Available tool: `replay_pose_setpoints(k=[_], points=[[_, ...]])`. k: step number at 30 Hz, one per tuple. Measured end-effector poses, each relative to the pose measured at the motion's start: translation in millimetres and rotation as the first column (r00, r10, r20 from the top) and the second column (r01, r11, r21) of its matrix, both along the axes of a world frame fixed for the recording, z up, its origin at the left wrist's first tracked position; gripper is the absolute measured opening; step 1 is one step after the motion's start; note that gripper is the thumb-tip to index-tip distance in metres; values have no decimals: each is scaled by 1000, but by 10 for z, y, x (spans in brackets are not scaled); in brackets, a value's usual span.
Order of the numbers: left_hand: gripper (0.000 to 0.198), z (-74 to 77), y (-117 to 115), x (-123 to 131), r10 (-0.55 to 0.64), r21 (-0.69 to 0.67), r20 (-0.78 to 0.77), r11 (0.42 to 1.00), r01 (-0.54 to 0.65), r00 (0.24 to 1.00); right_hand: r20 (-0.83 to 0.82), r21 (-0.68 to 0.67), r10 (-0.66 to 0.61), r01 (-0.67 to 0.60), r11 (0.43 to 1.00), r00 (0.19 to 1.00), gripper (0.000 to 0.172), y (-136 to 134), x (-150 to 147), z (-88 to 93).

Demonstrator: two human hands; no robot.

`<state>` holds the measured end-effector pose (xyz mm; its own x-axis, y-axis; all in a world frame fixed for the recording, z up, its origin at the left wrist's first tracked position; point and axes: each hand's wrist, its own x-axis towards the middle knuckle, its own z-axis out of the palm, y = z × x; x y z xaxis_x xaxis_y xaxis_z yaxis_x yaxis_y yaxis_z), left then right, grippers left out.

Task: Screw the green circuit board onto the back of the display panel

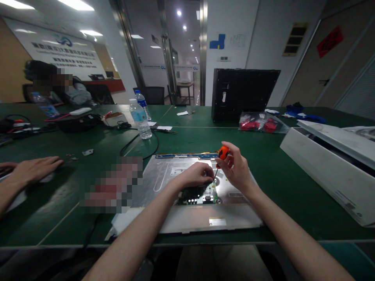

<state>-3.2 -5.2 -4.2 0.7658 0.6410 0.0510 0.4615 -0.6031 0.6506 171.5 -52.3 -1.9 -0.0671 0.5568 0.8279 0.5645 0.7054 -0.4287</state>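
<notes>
In my right hand (236,168) is a small orange and black screwdriver (223,152), gripped by its handle. Its thin shaft points down at the upper right of a green circuit board (199,193). My left hand (200,173) is closed, fingertips pinched together close to the screwdriver's tip; whatever they hold, if anything, is hidden. The board sits on a flat silver metal panel (164,171), like the back of a display. Along the panel's far edge runs a narrow blue circuit strip (187,157). The left hand covers part of the green board.
Left of the panel lies a blurred-out object (114,187). Another person's hand (38,169) rests farther left. Beyond stand water bottles (142,123) and a black monitor casing (243,93). A bag of red parts (260,123) is before it; a white casing (328,171) lies right.
</notes>
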Motion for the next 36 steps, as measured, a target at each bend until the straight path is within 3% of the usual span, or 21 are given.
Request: replay_pose_setpoints(k=[8,20,28,36], points=[[8,4,-13,3,-3,11,7,1000,3,1000,-3,-90,35,-36,995,999,39,-67,-8,36],[8,-14,-3,4,3,15,10,1000,-3,1000,-9,-21,9,-9,1000,1000,38,-13,-8,9],[9,-12,-2,7,-3,10,9,1000,3,1000,-12,-97,35,-36,995,999,38,-59,3,24],[8,-3,-5,4,0,12,1,1000,0,1000,-20,-34,-34,33,999,999,38,-11,1,-10]])
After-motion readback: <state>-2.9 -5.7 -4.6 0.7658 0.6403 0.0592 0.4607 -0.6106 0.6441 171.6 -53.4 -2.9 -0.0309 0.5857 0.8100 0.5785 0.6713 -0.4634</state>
